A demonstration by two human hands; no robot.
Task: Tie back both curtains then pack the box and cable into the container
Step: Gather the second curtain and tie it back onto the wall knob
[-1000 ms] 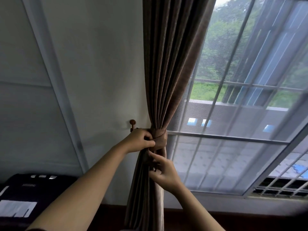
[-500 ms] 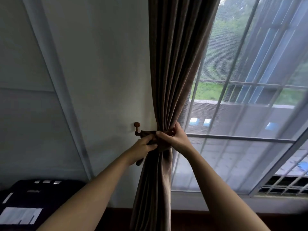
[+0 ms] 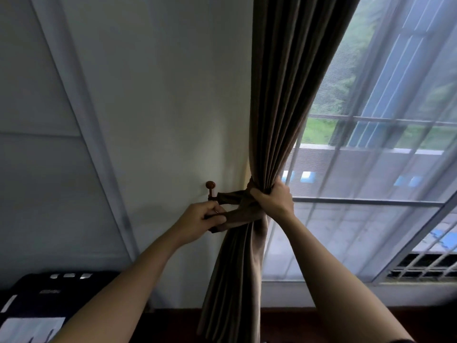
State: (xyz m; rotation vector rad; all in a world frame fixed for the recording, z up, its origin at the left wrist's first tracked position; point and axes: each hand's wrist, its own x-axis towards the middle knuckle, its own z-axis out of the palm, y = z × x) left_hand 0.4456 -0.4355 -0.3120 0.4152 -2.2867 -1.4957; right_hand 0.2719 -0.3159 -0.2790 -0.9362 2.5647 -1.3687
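While our left hand (image 3: 199, 219) pinches the free end of the brown tie-back (image 3: 243, 215) just under the wooden wall hook (image 3: 210, 187), the pleated brown curtain (image 3: 279, 107) bunches between our hands, our right hand (image 3: 274, 197) gripping it and hiding the wrap; sheer net (image 3: 371, 169) hangs beyond.

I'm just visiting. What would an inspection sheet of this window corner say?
Surface: nothing seen.
Job's things: curtain gathered; tieback wrapped round it, one end at the wall hook, other unhooked; box, container nothing seen.
Clutter: dark object lower left, unclear.
Hands: left hand pinches tieback's free end; right hand grips gathered curtain.
Cables: nothing seen.
Surroundings: white wall, window behind sheer netting.
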